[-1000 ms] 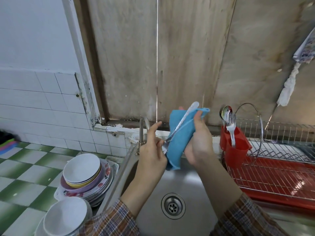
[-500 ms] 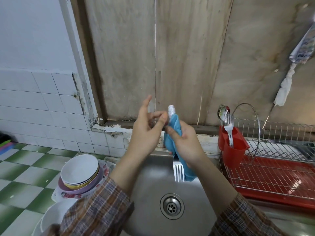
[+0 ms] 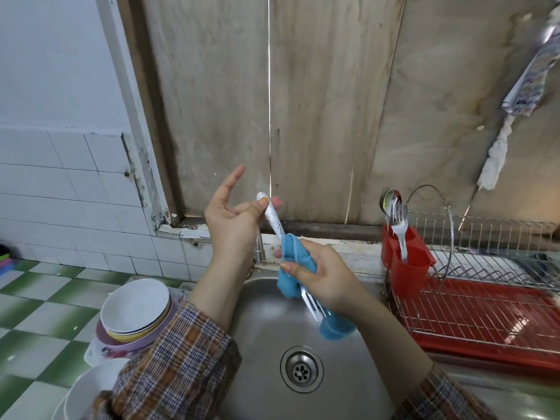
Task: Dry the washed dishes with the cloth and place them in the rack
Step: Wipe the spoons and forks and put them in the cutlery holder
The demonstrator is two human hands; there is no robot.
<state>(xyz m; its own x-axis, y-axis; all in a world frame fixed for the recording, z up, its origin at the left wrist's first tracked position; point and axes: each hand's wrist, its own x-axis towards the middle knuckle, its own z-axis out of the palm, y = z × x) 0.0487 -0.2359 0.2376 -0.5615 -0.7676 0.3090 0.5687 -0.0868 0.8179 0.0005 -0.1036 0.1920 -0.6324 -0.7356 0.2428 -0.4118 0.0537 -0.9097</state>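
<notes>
One fork (image 3: 273,220), diag thru cloth (image 3: 288,284), tines down-right, hdl up-left

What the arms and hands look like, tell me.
The left hand and right hand are bare: no gloves, rings or watch. The left sleeve and right sleeve are long, checked in brown, orange and dark blue, ending short of the wrists.

bowls (image 3: 135,307) L of sink (image 3: 263,374) | rack (image 3: 485,313) R of sink | cutlery (image 3: 397,219) in holder (image 3: 407,268)
</notes>
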